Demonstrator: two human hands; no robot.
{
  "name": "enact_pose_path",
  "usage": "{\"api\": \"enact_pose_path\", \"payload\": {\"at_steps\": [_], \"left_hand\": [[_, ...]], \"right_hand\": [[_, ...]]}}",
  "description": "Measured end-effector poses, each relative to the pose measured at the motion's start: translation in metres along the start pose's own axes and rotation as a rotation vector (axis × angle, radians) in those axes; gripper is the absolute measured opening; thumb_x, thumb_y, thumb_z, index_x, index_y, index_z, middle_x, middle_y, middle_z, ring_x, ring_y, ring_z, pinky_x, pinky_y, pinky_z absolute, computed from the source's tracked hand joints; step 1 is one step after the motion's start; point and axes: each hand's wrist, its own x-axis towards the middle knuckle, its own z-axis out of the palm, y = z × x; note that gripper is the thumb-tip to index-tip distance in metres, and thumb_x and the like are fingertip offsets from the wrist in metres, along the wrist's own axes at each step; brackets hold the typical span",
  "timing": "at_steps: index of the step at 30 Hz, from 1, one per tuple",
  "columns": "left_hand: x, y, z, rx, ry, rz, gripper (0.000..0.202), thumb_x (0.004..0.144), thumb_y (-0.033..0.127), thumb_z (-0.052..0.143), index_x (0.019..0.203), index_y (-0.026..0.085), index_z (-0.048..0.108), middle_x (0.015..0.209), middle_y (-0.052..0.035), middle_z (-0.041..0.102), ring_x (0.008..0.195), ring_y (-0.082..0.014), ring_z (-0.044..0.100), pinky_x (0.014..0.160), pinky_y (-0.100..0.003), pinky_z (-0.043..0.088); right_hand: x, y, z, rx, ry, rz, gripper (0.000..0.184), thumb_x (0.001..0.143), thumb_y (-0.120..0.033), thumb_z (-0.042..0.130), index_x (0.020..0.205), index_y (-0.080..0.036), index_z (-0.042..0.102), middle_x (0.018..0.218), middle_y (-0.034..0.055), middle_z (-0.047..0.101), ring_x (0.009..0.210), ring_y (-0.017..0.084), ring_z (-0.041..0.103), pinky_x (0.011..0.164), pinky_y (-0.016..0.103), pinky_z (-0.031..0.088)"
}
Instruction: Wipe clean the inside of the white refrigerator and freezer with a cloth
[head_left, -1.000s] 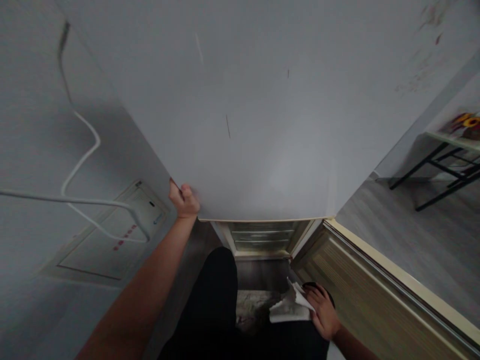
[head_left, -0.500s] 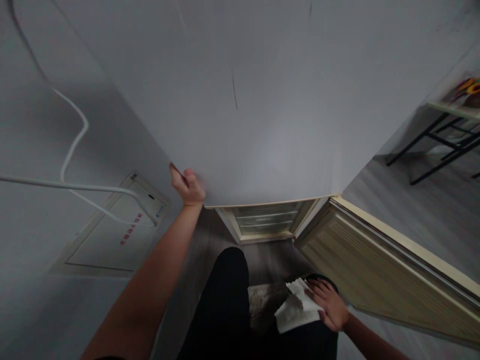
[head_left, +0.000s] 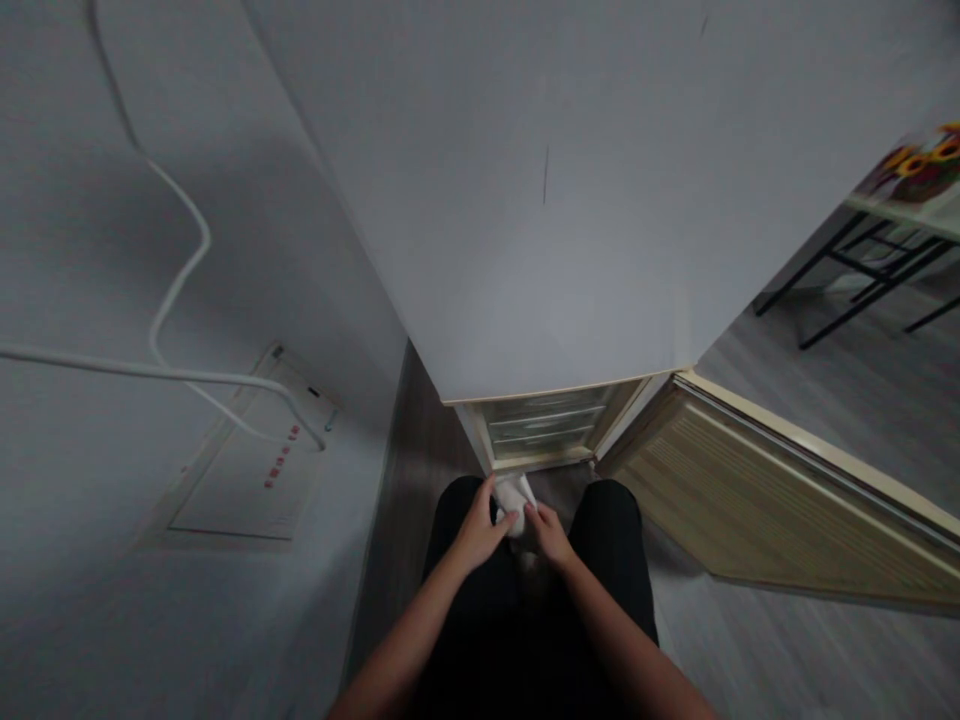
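Both hands meet low in the middle, in front of my black trousers. My left hand [head_left: 480,527] and my right hand [head_left: 550,535] are closed on a crumpled white paper towel [head_left: 514,495] held between them. Just beyond them stands a white fridge with its upper door [head_left: 540,230] closed. Its lower compartment is open and shows clear freezer drawers [head_left: 544,430]. The lower door [head_left: 757,500] swings out to the right, its ribbed inner side facing me.
A white wall on the left carries a white cable [head_left: 172,300] and a flush panel [head_left: 255,470] with red marks. Grey wood floor [head_left: 840,400] runs to the right, where a black-legged table [head_left: 877,280] with a flowered cover stands.
My left hand let go of the upper fridge door's edge and came down to my right hand and the paper towel. The view shifted left.
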Motion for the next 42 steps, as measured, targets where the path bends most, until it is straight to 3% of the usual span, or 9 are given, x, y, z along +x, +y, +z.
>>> {"api": "enact_pose_path", "payload": {"at_steps": [4, 10, 15, 19, 23, 27, 32, 37, 42], "left_hand": [[-0.022, -0.021, 0.002, 0.031, -0.236, -0.085, 0.044, 0.084, 0.039, 0.069, 0.122, 0.018, 0.06, 0.117, -0.0111, 0.072, 0.109, -0.0254, 0.069, 0.099, -0.039, 0.052], [-0.003, 0.019, 0.039, 0.064, -0.069, 0.01, 0.061, 0.078, 0.038, 0.076, 0.133, 0.021, 0.054, 0.135, -0.0112, 0.064, 0.122, -0.0264, 0.063, 0.104, -0.04, 0.049], [0.0, 0.054, 0.082, 0.095, -0.286, 0.092, 0.041, 0.088, 0.037, 0.065, 0.126, 0.023, 0.06, 0.123, -0.0084, 0.071, 0.11, -0.0247, 0.068, 0.096, -0.037, 0.052], [0.0, 0.067, 0.103, 0.132, -0.263, 0.151, 0.028, 0.088, 0.033, 0.065, 0.114, 0.024, 0.064, 0.108, -0.0042, 0.073, 0.101, -0.022, 0.068, 0.09, -0.034, 0.051], [0.005, 0.069, 0.115, 0.114, -0.315, 0.168, 0.032, 0.086, 0.028, 0.066, 0.118, 0.022, 0.064, 0.096, -0.0023, 0.067, 0.084, -0.0182, 0.065, 0.081, -0.032, 0.052], [0.013, 0.065, 0.117, 0.076, -0.282, 0.138, 0.043, 0.08, 0.023, 0.07, 0.122, 0.022, 0.062, 0.12, -0.0066, 0.062, 0.099, -0.0186, 0.063, 0.088, -0.031, 0.051], [0.018, 0.054, 0.108, 0.093, -0.337, 0.039, 0.032, 0.078, 0.028, 0.074, 0.105, 0.021, 0.06, 0.078, 0.0037, 0.062, 0.073, -0.0162, 0.06, 0.071, -0.028, 0.047], [0.016, 0.056, 0.096, -0.05, -0.361, 0.016, 0.038, 0.076, 0.026, 0.073, 0.111, 0.02, 0.057, 0.088, 0.0, 0.07, 0.079, -0.0181, 0.064, 0.074, -0.029, 0.047], [0.012, 0.068, 0.085, 0.05, -0.314, 0.142, 0.03, 0.087, 0.03, 0.062, 0.114, 0.02, 0.065, 0.081, 0.0011, 0.063, 0.077, -0.0181, 0.059, 0.076, -0.03, 0.046]], "right_hand": [[-0.021, 0.004, 0.036, 0.343, -0.017, 0.104, 0.065, 0.084, -0.076, 0.06, 0.099, -0.015, 0.076, 0.097, 0.0077, 0.076, 0.09, 0.023, 0.069, 0.087, 0.035, 0.052], [-0.036, -0.022, -0.011, 0.602, 0.245, 0.224, 0.063, 0.071, -0.073, 0.075, 0.102, -0.018, 0.074, 0.101, 0.0065, 0.077, 0.094, 0.025, 0.07, 0.092, 0.036, 0.052], [-0.05, -0.029, -0.041, 0.691, 0.372, 0.16, 0.057, 0.079, -0.067, 0.071, 0.111, -0.02, 0.071, 0.118, 0.0058, 0.074, 0.113, 0.024, 0.067, 0.1, 0.034, 0.05], [-0.059, -0.012, -0.051, 0.679, 0.569, 0.201, 0.057, 0.078, -0.068, 0.069, 0.109, -0.02, 0.071, 0.112, 0.0048, 0.075, 0.106, 0.023, 0.068, 0.095, 0.032, 0.052], [-0.062, 0.0, -0.054, 0.742, 0.487, 0.178, 0.057, 0.081, -0.066, 0.067, 0.115, -0.021, 0.071, 0.116, 0.0057, 0.074, 0.108, 0.023, 0.068, 0.094, 0.033, 0.052], [-0.061, -0.001, -0.06, 0.742, 0.4, 0.155, 0.058, 0.08, -0.066, 0.07, 0.115, -0.02, 0.071, 0.118, 0.0063, 0.074, 0.107, 0.024, 0.068, 0.096, 0.034, 0.051], [-0.055, -0.004, -0.065, 0.779, 0.374, 0.181, 0.061, 0.075, -0.068, 0.073, 0.111, -0.02, 0.07, 0.111, 0.0068, 0.076, 0.101, 0.025, 0.069, 0.085, 0.033, 0.054], [-0.052, -0.004, -0.057, 0.781, 0.35, 0.177, 0.064, 0.079, -0.07, 0.069, 0.119, -0.019, 0.066, 0.112, 0.0073, 0.076, 0.098, 0.024, 0.07, 0.082, 0.032, 0.055], [-0.057, -0.002, -0.061, 0.731, 0.363, 0.179, 0.065, 0.079, -0.066, 0.071, 0.124, -0.019, 0.065, 0.122, 0.0085, 0.072, 0.103, 0.025, 0.069, 0.088, 0.034, 0.054]]}}
